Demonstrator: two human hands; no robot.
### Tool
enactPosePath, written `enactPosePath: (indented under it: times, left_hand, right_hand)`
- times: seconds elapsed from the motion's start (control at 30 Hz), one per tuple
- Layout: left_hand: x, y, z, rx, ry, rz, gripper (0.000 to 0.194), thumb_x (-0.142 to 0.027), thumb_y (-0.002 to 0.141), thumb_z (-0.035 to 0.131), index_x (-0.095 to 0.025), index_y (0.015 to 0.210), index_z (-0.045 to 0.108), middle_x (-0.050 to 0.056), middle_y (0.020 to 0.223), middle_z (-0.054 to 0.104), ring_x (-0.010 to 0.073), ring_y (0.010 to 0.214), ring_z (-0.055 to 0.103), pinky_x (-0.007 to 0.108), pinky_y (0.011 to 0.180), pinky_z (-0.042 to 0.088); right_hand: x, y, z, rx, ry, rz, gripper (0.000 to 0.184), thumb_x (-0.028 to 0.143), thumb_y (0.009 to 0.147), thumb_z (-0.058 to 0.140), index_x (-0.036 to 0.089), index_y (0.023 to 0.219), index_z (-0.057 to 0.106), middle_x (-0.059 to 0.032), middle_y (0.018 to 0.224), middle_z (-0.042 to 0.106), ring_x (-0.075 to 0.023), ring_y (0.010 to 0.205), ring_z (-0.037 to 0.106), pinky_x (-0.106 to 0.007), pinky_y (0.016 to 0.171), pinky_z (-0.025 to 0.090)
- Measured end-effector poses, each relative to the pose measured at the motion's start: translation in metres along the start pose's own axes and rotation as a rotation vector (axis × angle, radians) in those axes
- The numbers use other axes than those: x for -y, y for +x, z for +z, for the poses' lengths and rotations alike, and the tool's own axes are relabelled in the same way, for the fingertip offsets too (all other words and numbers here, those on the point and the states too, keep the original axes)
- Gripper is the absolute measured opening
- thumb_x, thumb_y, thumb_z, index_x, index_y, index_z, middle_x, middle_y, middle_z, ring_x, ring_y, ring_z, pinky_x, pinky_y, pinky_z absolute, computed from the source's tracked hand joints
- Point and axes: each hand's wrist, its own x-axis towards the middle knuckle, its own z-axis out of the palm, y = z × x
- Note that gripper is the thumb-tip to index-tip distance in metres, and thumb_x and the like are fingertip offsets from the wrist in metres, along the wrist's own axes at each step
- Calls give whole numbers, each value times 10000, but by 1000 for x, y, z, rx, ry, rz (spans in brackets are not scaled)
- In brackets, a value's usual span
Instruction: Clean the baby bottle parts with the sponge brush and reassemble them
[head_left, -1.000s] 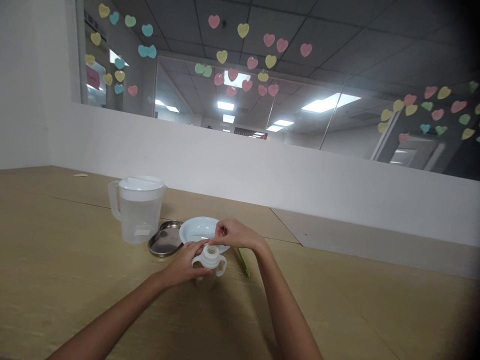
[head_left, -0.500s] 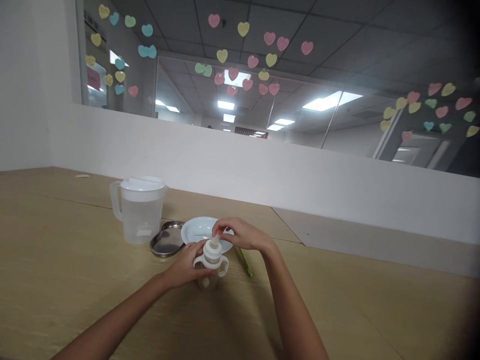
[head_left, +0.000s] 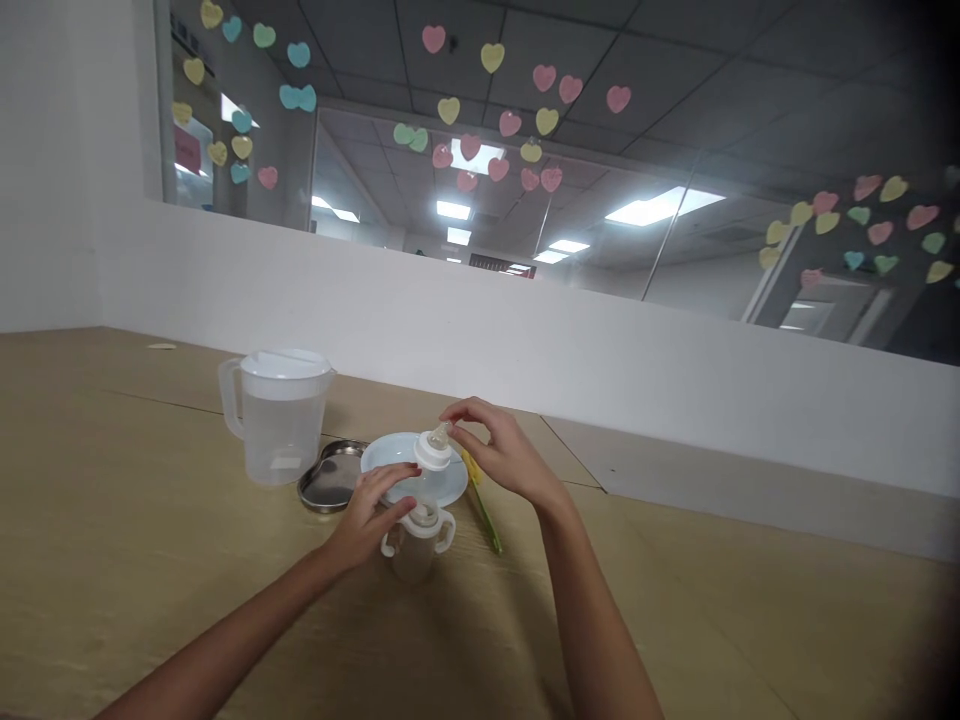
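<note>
A clear baby bottle (head_left: 415, 555) with a white two-handled ring stands upright on the table, its mouth uncovered. Above it, tilted, hangs a bottle teat (head_left: 433, 450) in a white screw collar. My right hand (head_left: 506, 450) pinches the teat's tip between thumb and fingers. Beside the bottle's neck is my left hand (head_left: 367, 515), thumb and fingers apart. Its thumb is close to the bottle's rim; whether it touches cannot be told. The left hand holds nothing that I can see.
Behind the bottle lies a pale blue-white bowl (head_left: 382, 455), with a metal kidney dish (head_left: 330, 480) to its left. A lidded translucent jug (head_left: 281, 430) stands farther left. A green-handled tool with a yellow end (head_left: 486, 518) lies right of the bowl. A white wall (head_left: 450, 330) rises behind.
The teat and collar have come off the bottle and risen, pinched in my right hand. My left hand has let go of the bottle and its fingers have spread.
</note>
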Motion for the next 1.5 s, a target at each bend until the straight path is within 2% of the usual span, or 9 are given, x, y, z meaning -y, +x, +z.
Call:
enactPosePath:
  times: [0.1, 0.23, 0.47, 0.63, 0.77, 1.03, 1.37, 1.5]
  left_hand:
    - [-3, 4, -4, -55, 12, 33, 305, -401, 885, 433, -238, 1083, 598, 46, 1171, 593, 215, 1113, 493, 375, 970, 311]
    - [-3, 5, -4, -88, 25, 12, 251, -394, 873, 463, -247, 971, 642, 22, 1020, 664, 200, 1012, 552, 385, 950, 302]
    - [-2, 4, -1, -152, 86, -33, 223, -401, 850, 489, -260, 887, 658, 0, 952, 686, 188, 948, 591, 419, 995, 242]
    - [6, 7, -4, -286, 119, -66, 233, -407, 833, 502, -232, 808, 653, 4, 883, 692, 188, 872, 607, 382, 946, 298]
    - [16, 9, -8, -346, 210, -119, 227, -395, 833, 491, -230, 813, 646, 11, 890, 692, 198, 877, 605, 394, 948, 282]
    - [36, 7, -6, -254, 370, -116, 215, -365, 853, 476, -264, 842, 665, 5, 945, 689, 197, 929, 588, 407, 965, 235]
    - [48, 7, 0, -154, 362, -143, 243, -364, 849, 470, -262, 836, 690, 25, 909, 699, 223, 934, 589, 452, 966, 238]
    - [51, 8, 3, -146, 373, -183, 226, -328, 843, 473, -262, 803, 685, 19, 978, 679, 234, 1015, 548, 464, 972, 232]
  right_hand:
    - [1, 1, 3, -88, 2, -27, 123, 201, 854, 489, 194, 922, 592, -29, 943, 611, -139, 916, 557, -283, 842, 429]
    - [-1, 3, 8, -187, 9, -22, 118, 208, 848, 498, 190, 919, 591, -34, 945, 608, -147, 923, 561, -288, 845, 433]
    - [-8, 6, 12, -274, 11, -11, 118, 226, 831, 506, 188, 899, 595, -31, 922, 621, -146, 885, 575, -292, 827, 442]
    - [-25, 9, 11, -359, -3, 107, 141, 260, 792, 519, 184, 872, 606, -41, 890, 628, -157, 843, 584, -324, 831, 447]
    - [-43, 9, 4, -497, 7, 206, 186, 307, 752, 524, 164, 851, 591, -61, 843, 624, -168, 790, 582, -340, 797, 461]
    - [-49, 8, 0, -523, -4, 260, 215, 337, 725, 515, 163, 835, 578, -60, 799, 613, -172, 768, 572, -337, 777, 457]
    - [-48, 9, 10, -462, -42, 262, 203, 320, 736, 494, 166, 837, 580, -48, 776, 612, -168, 742, 571, -331, 756, 454]
    - [-50, 9, 15, -426, -58, 257, 194, 304, 746, 491, 167, 850, 580, -46, 787, 615, -167, 750, 575, -330, 755, 452]
